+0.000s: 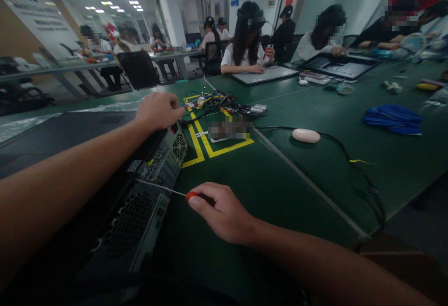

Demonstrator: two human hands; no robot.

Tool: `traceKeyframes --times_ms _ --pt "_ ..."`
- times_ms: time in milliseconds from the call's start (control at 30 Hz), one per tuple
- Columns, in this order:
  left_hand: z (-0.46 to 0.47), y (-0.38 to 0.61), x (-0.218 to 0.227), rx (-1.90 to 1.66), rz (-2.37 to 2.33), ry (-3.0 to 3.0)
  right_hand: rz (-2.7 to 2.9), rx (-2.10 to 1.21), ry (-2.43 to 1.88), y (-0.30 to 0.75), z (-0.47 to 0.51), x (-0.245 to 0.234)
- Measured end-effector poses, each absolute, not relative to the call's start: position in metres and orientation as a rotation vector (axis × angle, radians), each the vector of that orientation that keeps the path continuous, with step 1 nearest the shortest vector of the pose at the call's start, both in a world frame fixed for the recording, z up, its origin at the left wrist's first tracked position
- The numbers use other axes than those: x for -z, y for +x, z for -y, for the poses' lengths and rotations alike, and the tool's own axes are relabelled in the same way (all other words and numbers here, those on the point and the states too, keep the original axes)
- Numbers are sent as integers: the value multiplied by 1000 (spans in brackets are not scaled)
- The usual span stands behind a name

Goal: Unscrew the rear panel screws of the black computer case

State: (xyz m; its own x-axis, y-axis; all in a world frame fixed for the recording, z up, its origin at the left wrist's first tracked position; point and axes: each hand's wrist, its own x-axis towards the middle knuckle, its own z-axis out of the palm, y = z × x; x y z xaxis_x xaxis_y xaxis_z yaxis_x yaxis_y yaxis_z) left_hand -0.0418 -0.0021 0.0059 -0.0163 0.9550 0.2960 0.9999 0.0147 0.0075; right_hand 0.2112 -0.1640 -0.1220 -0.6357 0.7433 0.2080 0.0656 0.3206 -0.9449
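Note:
A black desktop computer case (63,140) lies at the left, its metal back panel facing right. My right hand (224,210) is closed round the red handle of a screwdriver (164,188). The screwdriver's long shaft points left, and its tip meets the back panel between the vent holes and the slots. At the far rear corner of the case, above the fan grille (179,146), is my left hand (159,110). Its fingers are curled and closed by the edge; whatever is between them is hidden.
Beyond the case lies a tangle of black cables (224,103) on yellow tape lines. A pale oval mouse (305,135), a black cord (364,175) and a blue cable bundle (392,119) lie to the right. Across the green table (280,203), several people work on flat panels.

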Motion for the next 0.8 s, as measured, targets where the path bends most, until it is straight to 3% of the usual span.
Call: traceKeyframes --times_ms 267,800 --pt "4 -41 -5 363 2101 -2049 1792 -1596 -751 210 169 118" --pt "1 -42 -3 388 2108 -2035 1760 -1558 -689 207 167 130"
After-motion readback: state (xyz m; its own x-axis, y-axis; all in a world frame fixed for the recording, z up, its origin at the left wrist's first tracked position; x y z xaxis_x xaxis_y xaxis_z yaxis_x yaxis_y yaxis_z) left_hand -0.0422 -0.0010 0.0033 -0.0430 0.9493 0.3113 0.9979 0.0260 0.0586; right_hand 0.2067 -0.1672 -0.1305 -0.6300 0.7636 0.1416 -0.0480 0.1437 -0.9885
